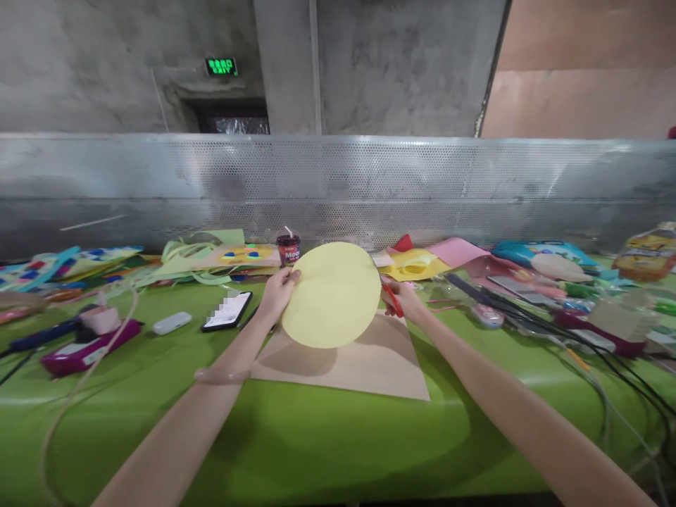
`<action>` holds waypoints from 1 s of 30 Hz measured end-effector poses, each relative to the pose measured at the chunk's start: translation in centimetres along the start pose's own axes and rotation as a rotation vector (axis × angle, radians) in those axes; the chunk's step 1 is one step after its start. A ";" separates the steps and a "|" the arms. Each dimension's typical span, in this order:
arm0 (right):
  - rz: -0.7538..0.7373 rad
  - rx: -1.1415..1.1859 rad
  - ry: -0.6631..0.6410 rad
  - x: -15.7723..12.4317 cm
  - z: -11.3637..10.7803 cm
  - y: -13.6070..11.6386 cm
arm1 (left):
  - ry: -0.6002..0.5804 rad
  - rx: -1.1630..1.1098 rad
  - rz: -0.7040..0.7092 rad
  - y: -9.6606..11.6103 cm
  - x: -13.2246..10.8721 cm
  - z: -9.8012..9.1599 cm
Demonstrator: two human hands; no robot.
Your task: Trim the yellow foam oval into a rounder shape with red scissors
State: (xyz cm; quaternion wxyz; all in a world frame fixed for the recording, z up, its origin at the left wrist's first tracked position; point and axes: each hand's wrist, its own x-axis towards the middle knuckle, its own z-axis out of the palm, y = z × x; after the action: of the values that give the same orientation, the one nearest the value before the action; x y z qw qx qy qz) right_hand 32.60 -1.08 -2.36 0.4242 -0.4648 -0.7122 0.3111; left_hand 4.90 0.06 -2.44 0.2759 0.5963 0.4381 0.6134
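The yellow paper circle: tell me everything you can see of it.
The yellow paper circle is a pale yellow disc, thin and flat like card, plain with no print. It is held up off the table, tilted toward the camera, casting a shadow on the brown sheet below. The left hand pinches its left edge, thumb on the front. At its right edge the right hand holds red scissors; whether the blades touch the paper is hidden.

- Your yellow paper disc (332,294) is round, pale and tilted up toward you, lifted above the far edge of the brown sheet (370,366).
- Your red-handled scissors (391,299) meet the disc's right rim, above that sheet's far right corner.
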 end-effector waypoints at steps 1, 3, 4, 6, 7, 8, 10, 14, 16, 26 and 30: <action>-0.001 0.005 0.001 0.0 0.0 0.0 | -0.002 -0.003 0.001 0.0 0.0 0.0; -0.005 0.009 0.005 -0.1 0.0 -0.1 | -0.005 -0.004 0.008 -0.2 0.1 0.0; -0.007 0.010 0.004 -0.1 0.0 -0.1 | -0.008 -0.006 0.010 -0.3 0.1 -0.1; -0.010 0.009 -0.005 -0.1 -0.1 -0.1 | -0.021 -0.010 0.010 -0.4 0.1 -0.1; -0.011 0.010 -0.007 -0.1 -0.1 -0.1 | -0.028 -0.010 0.009 -0.4 0.1 -0.1; -0.011 0.010 -0.008 -0.1 -0.1 -0.1 | -0.035 -0.008 0.006 -0.4 0.1 -0.1; -0.010 0.009 -0.005 -0.1 -0.2 -0.1 | -0.042 -0.007 -0.003 -0.3 0.1 -0.1; -0.007 0.004 -0.004 -0.1 -0.3 -0.3 | -0.036 -0.009 -0.018 0.0 0.0 -0.1; -0.005 0.003 -0.008 -0.1 -0.3 -0.4 | -0.035 -0.004 -0.010 0.1 0.0 -0.1; 0.000 -0.029 -0.004 -0.1 -0.5 -0.2 | -0.048 0.010 -0.011 -0.3 0.1 -0.1; 0.006 -0.040 -0.001 0.0 -0.5 -0.2 | -0.054 0.010 -0.018 -0.3 0.1 -0.2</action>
State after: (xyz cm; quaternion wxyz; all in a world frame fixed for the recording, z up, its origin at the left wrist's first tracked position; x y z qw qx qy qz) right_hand 32.97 -1.19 -1.95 0.4133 -0.4752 -0.7171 0.2984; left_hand 4.67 0.28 -2.64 0.2902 0.6102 0.4391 0.5921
